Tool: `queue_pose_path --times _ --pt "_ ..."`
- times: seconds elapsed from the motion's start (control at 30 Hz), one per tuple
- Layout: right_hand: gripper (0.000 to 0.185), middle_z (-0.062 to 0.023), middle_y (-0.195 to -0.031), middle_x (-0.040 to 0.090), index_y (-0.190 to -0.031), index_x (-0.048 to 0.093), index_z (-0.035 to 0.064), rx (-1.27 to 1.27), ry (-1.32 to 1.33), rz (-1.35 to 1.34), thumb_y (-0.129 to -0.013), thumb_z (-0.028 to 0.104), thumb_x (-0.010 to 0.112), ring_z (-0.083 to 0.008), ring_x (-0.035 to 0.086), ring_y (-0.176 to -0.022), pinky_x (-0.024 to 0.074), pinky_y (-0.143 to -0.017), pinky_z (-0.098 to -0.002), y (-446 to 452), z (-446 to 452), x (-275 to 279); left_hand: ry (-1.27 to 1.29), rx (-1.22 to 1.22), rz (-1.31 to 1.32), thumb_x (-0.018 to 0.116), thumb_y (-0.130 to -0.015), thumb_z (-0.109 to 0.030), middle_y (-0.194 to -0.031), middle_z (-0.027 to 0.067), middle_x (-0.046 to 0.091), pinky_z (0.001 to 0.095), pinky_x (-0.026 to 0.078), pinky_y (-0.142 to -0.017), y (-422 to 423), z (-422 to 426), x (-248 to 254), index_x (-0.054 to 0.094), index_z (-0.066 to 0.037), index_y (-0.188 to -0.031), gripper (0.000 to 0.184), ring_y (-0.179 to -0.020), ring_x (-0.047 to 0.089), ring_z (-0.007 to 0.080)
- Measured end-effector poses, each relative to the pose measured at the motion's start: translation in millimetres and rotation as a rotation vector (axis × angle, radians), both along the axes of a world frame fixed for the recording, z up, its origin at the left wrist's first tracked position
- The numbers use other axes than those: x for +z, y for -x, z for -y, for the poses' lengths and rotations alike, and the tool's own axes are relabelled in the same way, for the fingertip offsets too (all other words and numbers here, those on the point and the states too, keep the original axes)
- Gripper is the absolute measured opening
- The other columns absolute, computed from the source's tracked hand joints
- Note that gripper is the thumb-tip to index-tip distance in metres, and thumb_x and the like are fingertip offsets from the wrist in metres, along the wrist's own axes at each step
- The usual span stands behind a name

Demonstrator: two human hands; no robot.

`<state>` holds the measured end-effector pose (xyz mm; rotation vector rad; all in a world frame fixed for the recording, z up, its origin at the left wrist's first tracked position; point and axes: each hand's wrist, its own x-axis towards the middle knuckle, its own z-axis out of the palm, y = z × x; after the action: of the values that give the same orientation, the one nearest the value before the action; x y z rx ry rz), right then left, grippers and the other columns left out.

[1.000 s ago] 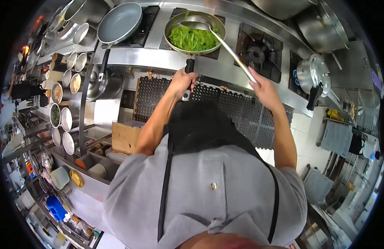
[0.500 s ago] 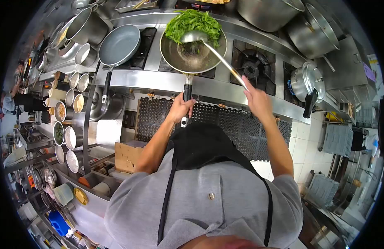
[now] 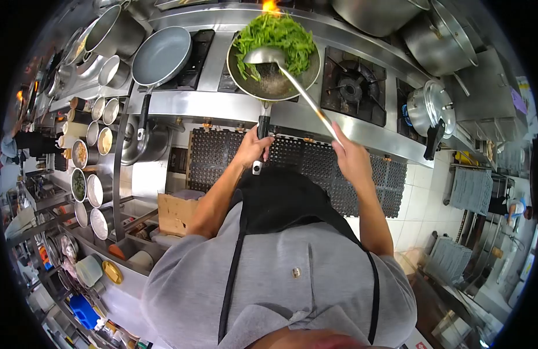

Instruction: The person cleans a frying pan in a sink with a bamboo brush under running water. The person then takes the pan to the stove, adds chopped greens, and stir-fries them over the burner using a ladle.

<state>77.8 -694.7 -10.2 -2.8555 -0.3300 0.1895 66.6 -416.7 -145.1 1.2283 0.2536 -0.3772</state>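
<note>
My left hand [image 3: 254, 148] is closed around the black handle of a frying pan [image 3: 251, 90] on the stove. Chopped leafy greens [image 3: 286, 41] are heaped over the pan's far half. A flame [image 3: 271, 7] flares just beyond its far rim. In my right hand [image 3: 351, 156] is the long handle of a steel ladle [image 3: 304, 92], gripped near its end. The ladle's bowl lies inside the pan against the near side of the greens, and it hides part of them.
A grey frying pan [image 3: 162, 55] sits on the burner to the left. To the right are a bare burner [image 3: 353, 86] and a pressure cooker [image 3: 430, 110]. Large pots [image 3: 440, 38] stand behind. Several metal containers [image 3: 94, 191] of ingredients line the left rack.
A flame has appeared behind the pan. The greens are more spread out, reaching nearer. The ladle's bowl and my right hand have shifted slightly left, while my left hand keeps its hold.
</note>
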Motion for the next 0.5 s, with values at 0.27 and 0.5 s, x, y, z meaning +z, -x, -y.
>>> queue_pose_path --times 0.27,0.5 --pt "0.049 -0.0271 -0.084 0.066 -0.146 0.044 0.0239 -0.19 -0.281 -0.119 -0.098 0.026 0.054 -0.0484 0.063 -0.082 0.0488 -0.072 -0.0529 10.2 -20.1 -19.2 -0.006 0.05 -0.119 0.06 -0.089 -0.003 -0.065 0.0039 0.05 0.0303 0.045 -0.043 -36.2 3.6 24.8 0.048 -0.002 -0.102 0.018 -0.047 0.049 0.0147" --pt "0.05 -0.0281 -0.097 0.067 -0.144 0.045 0.0168 -0.001 -0.315 -0.067 -0.096 0.023 0.055 -0.0494 0.062 -0.091 0.0491 -0.079 -0.0562 -8.9 0.1 -72.4 -0.133 0.052 -0.152 0.058 -0.088 -0.006 -0.055 0.0051 0.049 0.0325 0.043 -0.038 -17.9 -0.9 40.8 0.052 0.0 -0.091 0.009 -0.042 0.049 0.0161"
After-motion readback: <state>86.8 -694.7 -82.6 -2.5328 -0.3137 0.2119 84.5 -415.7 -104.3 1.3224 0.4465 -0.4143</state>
